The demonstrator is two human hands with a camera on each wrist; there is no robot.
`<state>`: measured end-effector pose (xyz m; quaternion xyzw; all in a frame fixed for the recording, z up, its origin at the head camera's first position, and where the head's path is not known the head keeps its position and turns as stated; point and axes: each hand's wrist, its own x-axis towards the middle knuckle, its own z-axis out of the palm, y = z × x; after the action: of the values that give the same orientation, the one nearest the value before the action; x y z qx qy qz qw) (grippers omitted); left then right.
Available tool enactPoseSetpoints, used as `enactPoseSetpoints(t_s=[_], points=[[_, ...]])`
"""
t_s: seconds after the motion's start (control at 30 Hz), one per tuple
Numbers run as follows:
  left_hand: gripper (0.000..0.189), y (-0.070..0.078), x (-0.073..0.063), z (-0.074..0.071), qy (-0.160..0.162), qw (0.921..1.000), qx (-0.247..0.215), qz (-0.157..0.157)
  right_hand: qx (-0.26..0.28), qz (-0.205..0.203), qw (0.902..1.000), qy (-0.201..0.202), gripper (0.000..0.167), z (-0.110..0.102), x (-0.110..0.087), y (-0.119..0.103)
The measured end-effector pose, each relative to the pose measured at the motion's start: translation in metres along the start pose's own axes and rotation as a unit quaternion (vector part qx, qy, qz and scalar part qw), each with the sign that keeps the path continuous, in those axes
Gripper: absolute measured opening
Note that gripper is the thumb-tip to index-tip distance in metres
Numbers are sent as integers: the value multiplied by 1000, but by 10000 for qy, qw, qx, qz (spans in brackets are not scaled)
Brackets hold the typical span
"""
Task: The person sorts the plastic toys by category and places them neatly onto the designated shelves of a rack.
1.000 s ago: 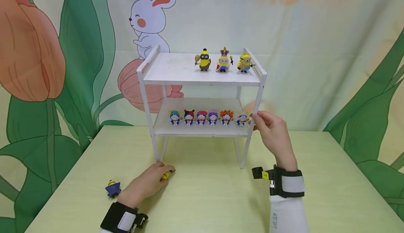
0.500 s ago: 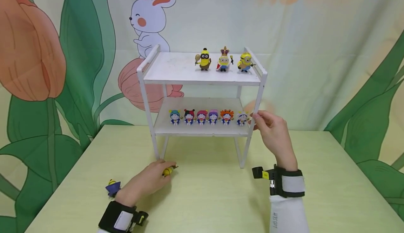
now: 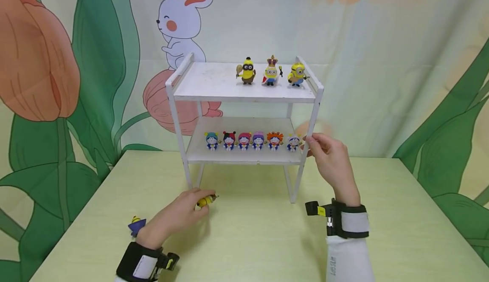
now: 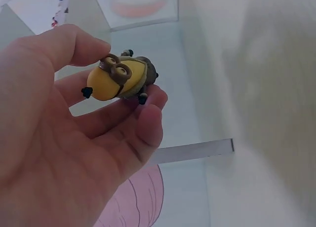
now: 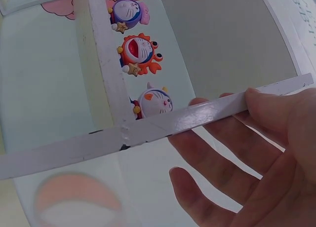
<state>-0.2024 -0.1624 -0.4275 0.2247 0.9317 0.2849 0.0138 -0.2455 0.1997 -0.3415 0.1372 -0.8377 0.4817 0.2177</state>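
Note:
A yellow Minion figurine (image 4: 133, 79) with brown goggles is pinched between the thumb and fingers of my left hand (image 3: 177, 214). It lies sideways, low over the table in front of the shelf's left leg. My right hand (image 3: 332, 159) grips the right front post (image 5: 202, 113) of the white two-tier shelf (image 3: 244, 95), thumb on one side and fingers on the other. On the upper tier stand a Minion with a club (image 3: 248, 72), a crowned Minion (image 3: 271, 73) and a Minion in blue (image 3: 296, 74), all towards the right.
Several small blue-and-white figurines in animal hats, one with an orange crab hat (image 3: 275, 141), line the lower tier. Beside my left wrist, a yellow-and-purple figurine (image 3: 136, 226) is on the pale table (image 3: 252, 239). Behind hangs a printed curtain (image 3: 366, 69).
My left hand has raised the Minion figurine slightly and shifted it a little to the right, so more of it shows. The right hand stays on the post.

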Motion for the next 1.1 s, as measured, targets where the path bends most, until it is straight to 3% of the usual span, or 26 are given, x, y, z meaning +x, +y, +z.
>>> enactPoseSetpoints(t_s=[0.17,0.33,0.8,1.1], points=[[41,7,-2,-8,30,9998,-173,127,-9,17,10000,12,27,0,0,0],[41,14,-2,-13,-26,9995,-301,38,-12,42,10000,-5,28,-2,0,0],[41,22,-2,-17,-130,9990,-432,55,165,44,9998,-35,28,-1,0,0],[35,32,3,-31,-146,9970,-406,648,118,12,9999,-55,30,-1,1,1]])
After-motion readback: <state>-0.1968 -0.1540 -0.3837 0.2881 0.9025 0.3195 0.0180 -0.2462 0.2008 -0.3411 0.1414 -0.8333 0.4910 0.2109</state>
